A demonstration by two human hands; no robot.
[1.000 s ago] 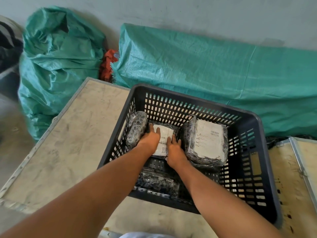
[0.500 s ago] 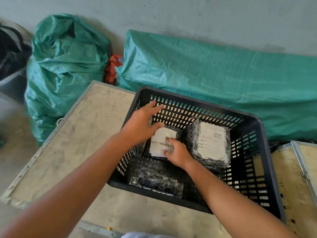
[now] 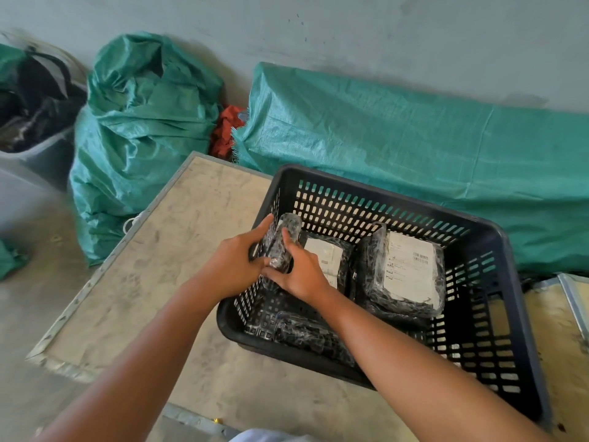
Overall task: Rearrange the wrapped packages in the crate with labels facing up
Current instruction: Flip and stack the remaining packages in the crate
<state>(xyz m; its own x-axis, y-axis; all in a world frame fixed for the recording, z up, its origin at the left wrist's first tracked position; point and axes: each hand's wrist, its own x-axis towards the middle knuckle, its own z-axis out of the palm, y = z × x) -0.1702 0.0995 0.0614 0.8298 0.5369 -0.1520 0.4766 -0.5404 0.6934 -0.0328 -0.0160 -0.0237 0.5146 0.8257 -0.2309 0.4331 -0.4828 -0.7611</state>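
A black slotted plastic crate (image 3: 497, 250) sits on a worn board. Both hands grip one narrow black wrapped package (image 3: 283, 244) standing on edge at the crate's far left wall: my left hand (image 3: 236, 266) from the left, my right hand (image 3: 302, 275) from the right. No label shows on it. To its right lies a package with its white label up (image 3: 328, 260), partly hidden by my right hand. A larger package with its label up (image 3: 411, 269) rests at the right. Another black package (image 3: 306, 333) lies at the near left, no label showing.
The board (image 3: 159, 266) has a metal rim and extends left of the crate. Green woven sacks (image 3: 137, 129) and a green tarp-covered heap (image 3: 414, 148) stand against the grey wall behind. A grey bin (image 3: 35, 154) sits far left. Another framed board (image 3: 561, 314) lies at right.
My right hand left the small labelled package and joined my left hand on the narrow package at the crate's left wall. The camera view shifted left.
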